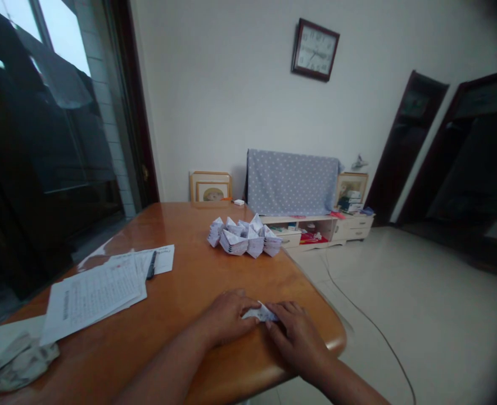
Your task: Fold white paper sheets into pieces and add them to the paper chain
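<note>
Your left hand (230, 316) and right hand (294, 333), fingers closed on a folded paper (258, 313) by the near right corner of the glossy table (189, 295), folded-paper stacks (254, 246) near its right edge, printed sheets (99, 289) toward its left edge, square clock (316, 50) on the pale wall (215, 95).

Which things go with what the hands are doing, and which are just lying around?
Goes with the hands:
- the small folded paper between the left hand and right hand
- probably the folded paper shapes grouped beyond them

Seems to be just lying around:
- the printed sheets
- the dark pen on them
- the crumpled thing at the table's edge
</note>
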Demonstrator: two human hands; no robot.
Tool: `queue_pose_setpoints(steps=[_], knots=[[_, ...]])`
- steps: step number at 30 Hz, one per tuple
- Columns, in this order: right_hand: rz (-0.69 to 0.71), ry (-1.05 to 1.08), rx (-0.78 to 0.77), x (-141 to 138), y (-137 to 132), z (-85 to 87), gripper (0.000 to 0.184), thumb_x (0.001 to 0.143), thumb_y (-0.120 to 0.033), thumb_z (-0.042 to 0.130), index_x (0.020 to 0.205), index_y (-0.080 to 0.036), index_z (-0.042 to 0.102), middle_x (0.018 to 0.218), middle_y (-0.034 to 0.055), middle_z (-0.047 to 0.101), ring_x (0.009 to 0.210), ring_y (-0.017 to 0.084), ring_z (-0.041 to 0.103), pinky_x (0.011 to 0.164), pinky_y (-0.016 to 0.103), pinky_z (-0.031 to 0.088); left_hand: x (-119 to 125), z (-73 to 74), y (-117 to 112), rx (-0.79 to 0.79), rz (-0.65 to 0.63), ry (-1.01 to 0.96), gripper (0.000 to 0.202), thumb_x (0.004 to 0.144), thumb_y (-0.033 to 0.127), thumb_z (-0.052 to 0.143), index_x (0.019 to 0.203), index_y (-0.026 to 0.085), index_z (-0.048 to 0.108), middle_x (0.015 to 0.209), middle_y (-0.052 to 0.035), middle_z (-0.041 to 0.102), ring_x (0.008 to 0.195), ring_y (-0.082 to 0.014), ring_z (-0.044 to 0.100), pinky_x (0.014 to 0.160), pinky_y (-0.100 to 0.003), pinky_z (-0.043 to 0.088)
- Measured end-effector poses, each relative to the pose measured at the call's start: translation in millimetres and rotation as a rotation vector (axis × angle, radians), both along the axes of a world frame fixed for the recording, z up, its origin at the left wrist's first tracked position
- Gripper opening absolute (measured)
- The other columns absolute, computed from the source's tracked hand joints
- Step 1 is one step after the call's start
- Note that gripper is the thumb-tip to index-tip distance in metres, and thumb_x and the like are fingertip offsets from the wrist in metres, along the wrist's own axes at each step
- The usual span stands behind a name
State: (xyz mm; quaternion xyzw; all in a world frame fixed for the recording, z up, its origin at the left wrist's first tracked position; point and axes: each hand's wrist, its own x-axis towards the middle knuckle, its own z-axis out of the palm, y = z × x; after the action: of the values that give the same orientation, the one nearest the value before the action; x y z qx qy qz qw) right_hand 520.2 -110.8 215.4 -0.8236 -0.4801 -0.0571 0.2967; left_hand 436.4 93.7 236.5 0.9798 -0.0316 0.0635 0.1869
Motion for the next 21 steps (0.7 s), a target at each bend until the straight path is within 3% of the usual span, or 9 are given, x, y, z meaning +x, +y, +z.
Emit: queue_pose_setpoints(steps=[7,12,16,21], knots=[[-0.057,0.135,0.100,13,9,-1.0,0.040,0.092,-0.028,0.052,0.129,-0.018,0.062,0.118,0.0124,0.067,0.111,0.027,0.060,0.097,0.041,0.044,3,1.7,2,-0.086,-0.026,-0.033,0.035,0.098,0.039,0.038,0.113,0.030,0.068,0.100,-0.0038,0.067,0.093,-0.0204,0.061,0.081,-0.030,0.045],[0.022,0.303,0.179,23,35,8.6,0.026,0.090,-0.025,0.052,0.110,-0.019,0.067,0.101,0.0070,0.072,0.092,0.020,0.066,0.081,0.031,0.049,6,-3.1,4,-0.199,0.031,-0.054,0.034,0.099,0.036,0.036,0.100,0.024,0.067,0.098,-0.0031,0.069,0.091,-0.0195,0.062,0.080,-0.029,0.045],[0.006,0.299,0.159,31,62,20.2,0.016,0.087,-0.026,0.054,0.093,-0.020,0.067,0.085,0.0029,0.070,0.079,0.018,0.064,0.068,0.026,0.044,8,-3.8,7,-0.218,0.124,-0.094,0.036,0.099,0.037,0.034,0.092,0.022,0.066,0.092,-0.0039,0.069,0.086,-0.0195,0.062,0.076,-0.027,0.043],[-0.040,0.278,0.140,37,97,36.9,0.040,0.087,-0.035,0.055,0.124,-0.021,0.061,0.080,0.0031,0.069,0.072,0.019,0.063,0.061,0.027,0.038,8,-0.1,21,-0.191,0.314,-0.171,0.030,0.096,0.028,0.036,0.094,0.022,0.065,0.092,-0.0062,0.069,0.084,-0.0200,0.063,0.074,-0.027,0.042]])
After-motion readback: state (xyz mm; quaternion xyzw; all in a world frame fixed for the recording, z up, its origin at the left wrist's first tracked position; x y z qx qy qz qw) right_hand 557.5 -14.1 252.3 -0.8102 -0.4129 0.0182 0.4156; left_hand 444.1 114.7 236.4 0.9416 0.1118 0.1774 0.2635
